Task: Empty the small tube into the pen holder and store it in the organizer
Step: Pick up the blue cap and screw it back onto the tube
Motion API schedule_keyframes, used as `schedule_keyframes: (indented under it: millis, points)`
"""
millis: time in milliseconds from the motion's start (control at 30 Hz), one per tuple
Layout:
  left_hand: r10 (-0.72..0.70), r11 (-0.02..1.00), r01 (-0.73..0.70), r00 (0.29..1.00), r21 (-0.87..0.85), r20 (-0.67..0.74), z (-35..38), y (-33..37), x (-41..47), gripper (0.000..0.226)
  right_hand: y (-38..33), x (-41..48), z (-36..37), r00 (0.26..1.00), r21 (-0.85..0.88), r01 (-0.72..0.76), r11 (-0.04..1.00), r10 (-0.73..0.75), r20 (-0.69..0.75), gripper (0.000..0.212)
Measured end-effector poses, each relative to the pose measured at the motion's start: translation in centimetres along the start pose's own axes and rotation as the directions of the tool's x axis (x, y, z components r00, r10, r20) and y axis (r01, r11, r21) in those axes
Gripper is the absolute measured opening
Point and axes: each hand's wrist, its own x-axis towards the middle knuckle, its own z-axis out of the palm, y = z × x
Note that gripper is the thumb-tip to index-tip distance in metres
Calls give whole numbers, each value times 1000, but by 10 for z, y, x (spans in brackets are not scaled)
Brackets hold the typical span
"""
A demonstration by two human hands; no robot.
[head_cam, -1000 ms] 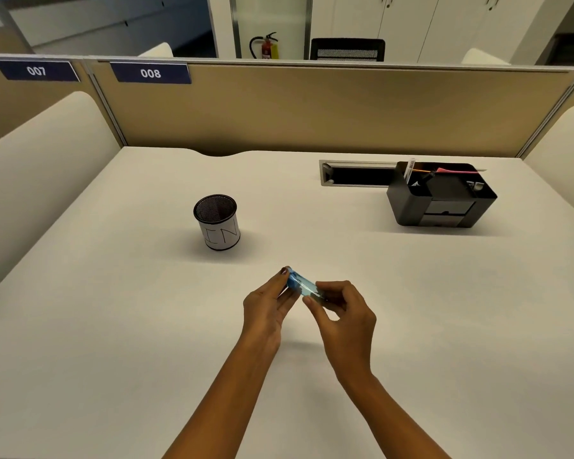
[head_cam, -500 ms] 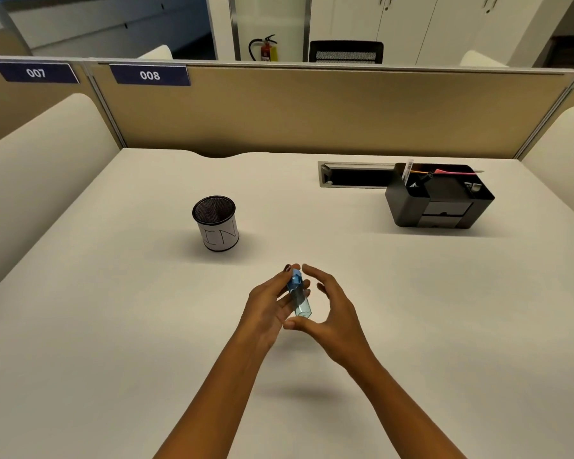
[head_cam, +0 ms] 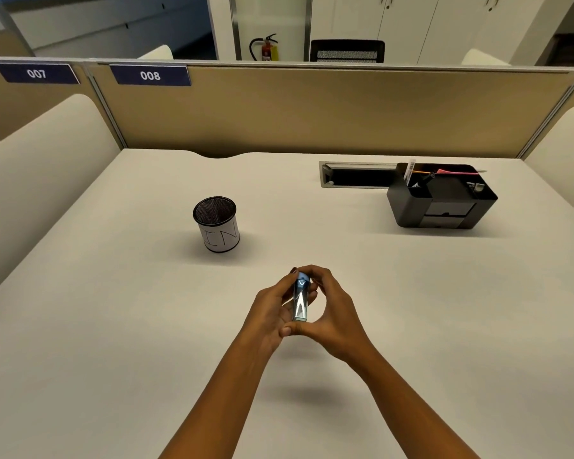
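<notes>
A small clear tube (head_cam: 301,301) with a blue cap stands nearly upright between my two hands, above the middle of the white desk (head_cam: 113,326). My left hand (head_cam: 272,309) grips its left side. My right hand (head_cam: 332,313) curls around it, fingertips over the blue cap and thumb under the base. The black mesh pen holder (head_cam: 216,223) with a white paper label stands to the far left of my hands. The black desk organizer (head_cam: 441,197) sits at the far right with pens and a pink item in its top compartments.
A cable slot (head_cam: 355,175) is cut into the desk just left of the organizer. A beige partition (head_cam: 312,107) closes the back of the desk. Cream side panels stand at the left and right edges.
The tube has swung from lying across my fingers to nearly upright. My right hand opened briefly, then closed around the cap and base.
</notes>
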Motion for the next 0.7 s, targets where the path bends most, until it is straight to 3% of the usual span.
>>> schedule_keyframes:
  millis: [400,567,700]
  points:
    - [45,999,-45,999,11,-29,-1,1,10,23,4,3,1,1000,-7,17,1000,-17,-23,83]
    - [171,979,-176,984,-107,-52,2,8,19,17,9,0,4,967,22,-47,999,51,-251,54]
    - [206,972,-211,977,-108,-54,9,6,24,17,17,2,-1,919,40,-80,996,89,-384,28]
